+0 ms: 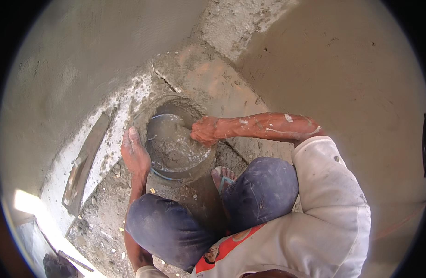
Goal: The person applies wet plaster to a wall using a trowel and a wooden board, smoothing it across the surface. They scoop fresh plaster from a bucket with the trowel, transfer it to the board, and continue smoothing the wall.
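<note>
A round bucket with a pale blue edge, its sides coated in cement, holds wet grey mix between my knees and the wall. My left hand grips the bucket's left side, fingers pressed together on it. My right hand is closed in a fist inside the right part of the bucket, over the mix; what it holds is hidden. Both forearms are bare, the right one streaked with cement.
A long plank lies on a white, spattered ledge at left, below smooth plaster. Brown plastered surface fills the right. Cracked, debris-strewn ground surrounds the bucket. My sandalled foot is just below it.
</note>
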Motion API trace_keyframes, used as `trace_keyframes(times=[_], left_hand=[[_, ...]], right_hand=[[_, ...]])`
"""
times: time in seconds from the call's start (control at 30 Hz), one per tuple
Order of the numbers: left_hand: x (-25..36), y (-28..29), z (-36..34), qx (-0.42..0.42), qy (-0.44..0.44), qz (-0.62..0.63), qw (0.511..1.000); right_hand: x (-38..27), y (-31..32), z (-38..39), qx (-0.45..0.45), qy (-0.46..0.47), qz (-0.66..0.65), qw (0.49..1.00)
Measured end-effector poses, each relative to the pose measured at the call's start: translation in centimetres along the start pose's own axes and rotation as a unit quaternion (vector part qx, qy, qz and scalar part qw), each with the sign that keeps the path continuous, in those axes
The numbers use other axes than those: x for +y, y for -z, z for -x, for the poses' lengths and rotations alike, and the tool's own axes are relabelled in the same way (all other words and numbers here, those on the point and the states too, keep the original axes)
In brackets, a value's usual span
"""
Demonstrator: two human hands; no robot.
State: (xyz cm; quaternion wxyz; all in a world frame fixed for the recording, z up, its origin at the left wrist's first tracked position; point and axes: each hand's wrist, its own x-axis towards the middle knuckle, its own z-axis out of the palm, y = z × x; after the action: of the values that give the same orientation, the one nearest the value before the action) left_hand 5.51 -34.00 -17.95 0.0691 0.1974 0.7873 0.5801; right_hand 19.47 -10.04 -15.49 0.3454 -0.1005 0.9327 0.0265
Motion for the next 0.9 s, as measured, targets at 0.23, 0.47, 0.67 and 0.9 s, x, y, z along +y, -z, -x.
trace_keyframes(times=[0.23,0.47,0.67,0.9], left_hand=[[1.3,-0.4,0.4,-0.008,-0.002,-0.009,1.000],[1.8,0.3,0.5,0.006,-0.003,0.015,1.000],[1.4,0.3,0.6,0.008,0.012,0.008,1.000],[1.4,0.2,0.5,-0.001,0.014,0.000,1.000]], right_hand=[[-4.2,-2.5,0.7,0.053,-0.043,-0.388,0.919],[-7.1,-1.5,-0.5,-0.041,-0.114,-0.810,0.573],[-3.6,-3.2,-0.1,-0.109,-0.016,-0.955,0.276],[-0.5,-1.0,6.8,0.297,-0.125,-0.221,0.920]])
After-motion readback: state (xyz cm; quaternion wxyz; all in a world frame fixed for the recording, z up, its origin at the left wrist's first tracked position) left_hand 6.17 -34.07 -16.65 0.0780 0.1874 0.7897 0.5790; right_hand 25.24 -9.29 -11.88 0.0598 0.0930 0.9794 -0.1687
